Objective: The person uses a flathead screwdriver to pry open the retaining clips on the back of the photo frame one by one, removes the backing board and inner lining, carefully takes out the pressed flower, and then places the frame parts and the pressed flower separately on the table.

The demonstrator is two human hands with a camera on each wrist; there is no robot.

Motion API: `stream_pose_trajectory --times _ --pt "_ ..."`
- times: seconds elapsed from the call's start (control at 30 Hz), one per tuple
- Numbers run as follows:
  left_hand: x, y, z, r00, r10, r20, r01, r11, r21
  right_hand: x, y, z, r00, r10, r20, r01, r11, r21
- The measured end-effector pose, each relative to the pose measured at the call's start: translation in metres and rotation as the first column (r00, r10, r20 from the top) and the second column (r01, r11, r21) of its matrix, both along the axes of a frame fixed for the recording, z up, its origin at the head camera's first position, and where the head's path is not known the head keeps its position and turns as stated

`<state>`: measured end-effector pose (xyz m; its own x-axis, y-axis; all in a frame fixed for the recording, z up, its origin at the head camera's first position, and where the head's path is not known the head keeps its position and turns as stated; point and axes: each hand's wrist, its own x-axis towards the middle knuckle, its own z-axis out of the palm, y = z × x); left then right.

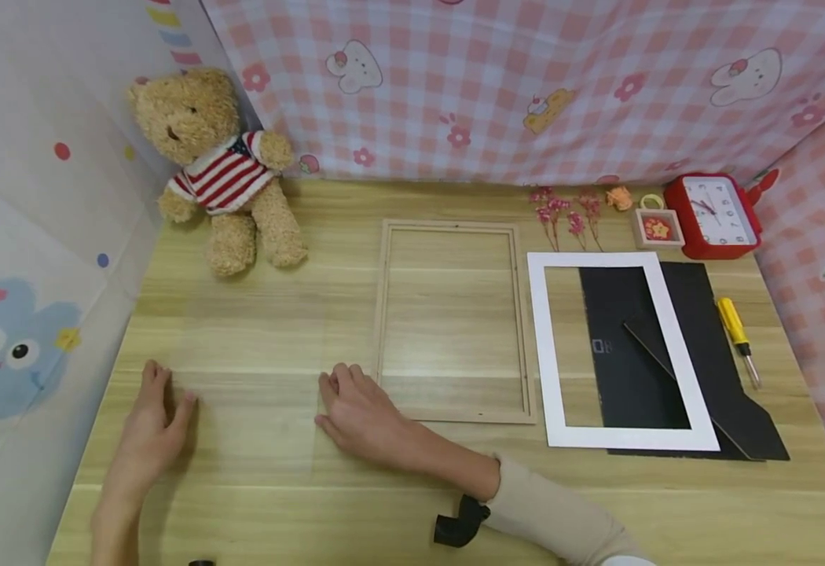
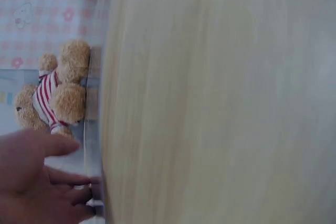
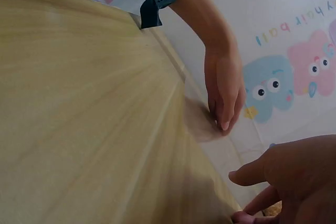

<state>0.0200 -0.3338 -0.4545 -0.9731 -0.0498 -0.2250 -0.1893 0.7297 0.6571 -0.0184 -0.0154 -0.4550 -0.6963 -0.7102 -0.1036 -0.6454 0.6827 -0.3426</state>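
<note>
A thin clear sheet (image 1: 253, 338), showing only as faint edges and sheen, lies low over the tabletop between my two hands. My left hand (image 1: 145, 436) is at its left side, thumb and fingertips right at the edge. Along the opposite edge, my right hand (image 1: 363, 413) has its fingers bent and its thumb nearer me. In the left wrist view, the left fingers (image 2: 71, 195) meet a glassy edge. The right thumb (image 3: 249, 172) and fingers come to the sheet's border in the right wrist view.
To the right lie a bare wooden frame (image 1: 455, 227), a white mat (image 1: 538, 346), a black backing board (image 1: 688, 314) and a yellow screwdriver (image 1: 732, 321). Behind are a teddy bear (image 1: 232, 177), dried pink flowers (image 1: 552, 208), a small box (image 1: 676, 228) and a red clock (image 1: 695, 236).
</note>
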Motion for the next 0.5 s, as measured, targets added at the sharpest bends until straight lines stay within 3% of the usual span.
stream_pose_trajectory --times 0.13,0.23,0.37,0.5 --pt "-0.001 0.004 -0.007 1.000 0.006 -0.016 -0.006 1.000 0.010 0.000 0.000 -0.002 0.999 -0.007 -0.032 0.008 1.000 0.015" --pt "-0.002 0.005 -0.010 1.000 -0.002 -0.006 0.002 1.000 0.011 -0.001 0.002 0.000 1.000 -0.021 0.009 0.021 1.000 -0.015" --pt "-0.003 0.007 -0.006 1.000 -0.005 0.028 0.005 1.000 0.003 -0.007 0.015 0.006 0.991 -0.013 0.131 0.035 0.985 -0.169" --pt "-0.003 0.016 0.004 0.999 -0.002 0.040 0.002 1.000 0.005 -0.021 0.041 0.005 0.982 0.036 0.185 0.039 0.921 -0.387"
